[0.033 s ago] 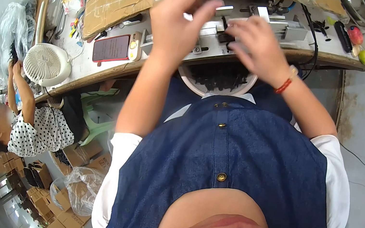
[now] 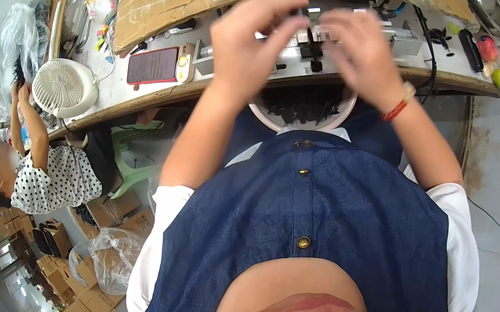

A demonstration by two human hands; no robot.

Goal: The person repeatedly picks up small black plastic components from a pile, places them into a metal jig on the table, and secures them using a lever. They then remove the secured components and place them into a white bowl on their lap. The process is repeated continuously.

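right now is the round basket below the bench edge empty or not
Not empty: black pieces lie inside the basket. How deep, I cannot tell.

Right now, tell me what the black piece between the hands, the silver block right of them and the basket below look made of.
Black piece: probably plastic, dull and dark, though painted metal is possible.
Silver block: likely aluminium, given its grey sheen and crisp edges.
Basket: seemingly moulded plastic, pale, with a smooth curved rim.

on the table (image 2: 116, 87), the fixture (image 2: 292, 51) stands right of the phone (image 2: 152, 65), beyond the basket (image 2: 261, 116).
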